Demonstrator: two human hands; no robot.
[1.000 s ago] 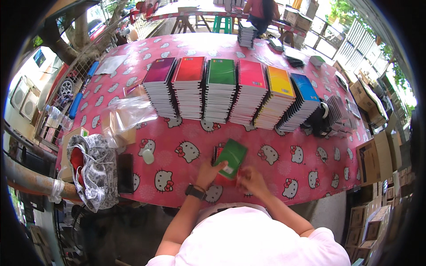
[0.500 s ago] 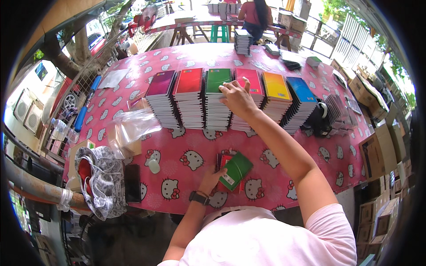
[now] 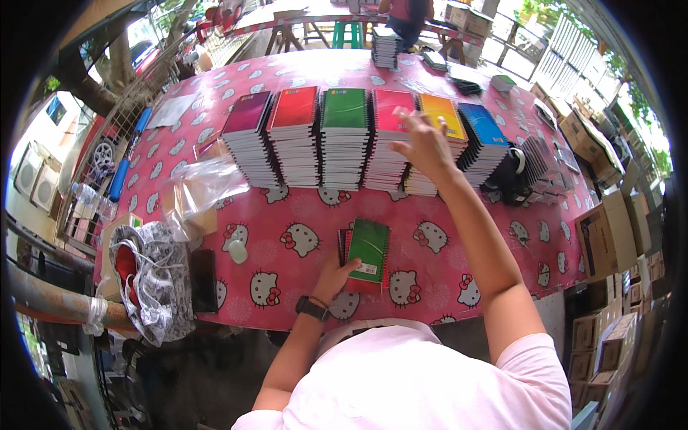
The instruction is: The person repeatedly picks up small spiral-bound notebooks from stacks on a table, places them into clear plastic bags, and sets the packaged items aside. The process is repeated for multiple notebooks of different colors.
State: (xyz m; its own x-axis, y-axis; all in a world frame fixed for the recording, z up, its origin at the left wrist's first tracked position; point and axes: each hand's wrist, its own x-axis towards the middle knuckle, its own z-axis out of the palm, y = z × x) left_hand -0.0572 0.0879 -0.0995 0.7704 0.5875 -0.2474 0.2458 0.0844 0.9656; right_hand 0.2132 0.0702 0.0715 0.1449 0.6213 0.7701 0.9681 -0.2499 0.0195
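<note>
Gathering one notebook per colour looks to be the step in hand: a small green-topped pile (image 3: 367, 252) lies at 6 o'clock on the pink tabletop (image 3: 287, 215), left hand (image 3: 334, 276) resting flat against it. Right hand (image 3: 424, 143), fingers spread and empty, reaches the yellow stack (image 3: 438, 140) at 1 o'clock; next comes pinching off its top copy.

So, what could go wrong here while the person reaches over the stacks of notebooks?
The right hand is lifting a cover at the tall pink and yellow spiral notebook stacks; a nudge might topple them. The left hand only touches the edge of the small pile topped by a green notebook, which might slide on the pink tablecloth.
</note>
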